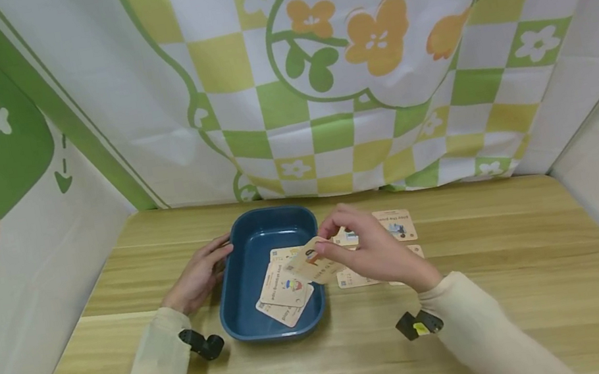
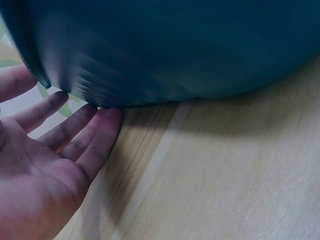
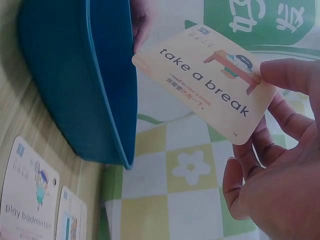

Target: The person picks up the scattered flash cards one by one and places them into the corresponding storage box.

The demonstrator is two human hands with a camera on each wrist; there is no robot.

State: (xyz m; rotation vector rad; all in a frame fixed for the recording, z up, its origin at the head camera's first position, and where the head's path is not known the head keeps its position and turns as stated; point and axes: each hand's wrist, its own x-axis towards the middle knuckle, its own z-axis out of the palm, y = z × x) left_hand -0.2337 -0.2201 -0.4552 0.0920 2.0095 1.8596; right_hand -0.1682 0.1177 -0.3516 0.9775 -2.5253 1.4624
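A "take a break" flashcard (image 3: 205, 82), with a picture of a figure at a desk, is pinched at one edge between the thumb and fingers of my right hand (image 1: 370, 248). It hangs tilted over the right rim of a dark blue rectangular bin (image 1: 245, 256). Several more flashcards (image 1: 283, 283) lie overlapping inside that bin. At the bin's left side, my left hand (image 1: 201, 274) touches the outer wall with its fingertips. The left wrist view shows those fingers (image 2: 102, 140) fairly straight against the wall.
On the wooden table (image 1: 474, 290), right of the bin, lie several other flashcards (image 1: 399, 226), partly hidden by my right hand. One reads "play badminton" (image 3: 32, 192) in the right wrist view. A patterned cloth (image 1: 328, 142) hangs behind the table, with white side panels.
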